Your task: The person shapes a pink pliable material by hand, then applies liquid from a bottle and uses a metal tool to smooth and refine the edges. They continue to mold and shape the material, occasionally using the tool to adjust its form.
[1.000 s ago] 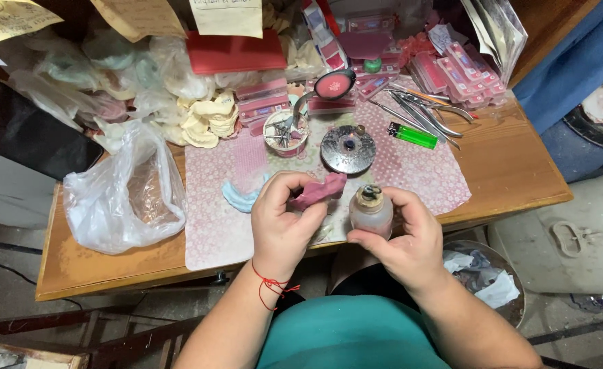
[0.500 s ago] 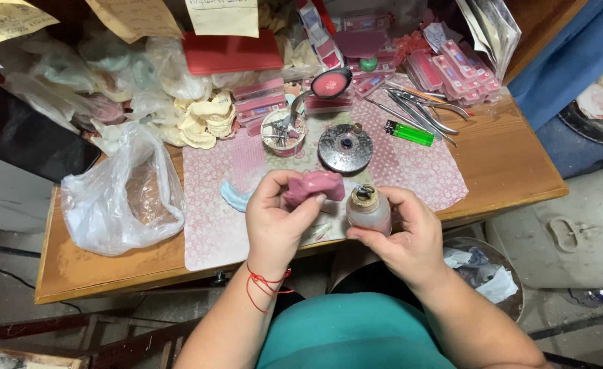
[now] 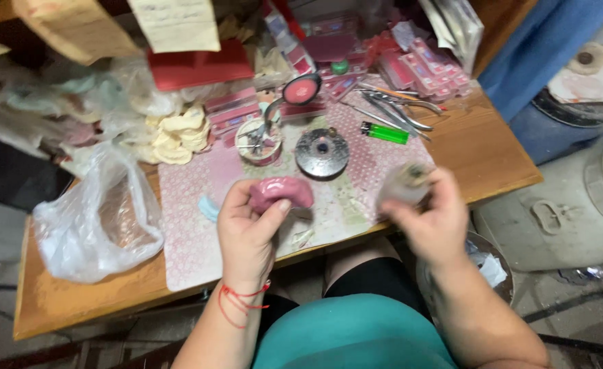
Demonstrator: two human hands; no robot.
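Note:
My left hand holds a pink curved denture-like piece up over the patterned mat, thumb and fingers pinched around it. My right hand is blurred and grips a small clear bottle with a dark top near the table's front edge. A red string is tied around my left wrist. Just beyond the hands stand a round metal disc and a small cup with tools.
A clear plastic bag lies at the left of the wooden table. A green lighter, pliers, pink boxes and cream moulds crowd the back. A bin sits below right.
My right hand has swung the bottle to the right, away from the left hand. The pink piece has risen slightly in my left hand.

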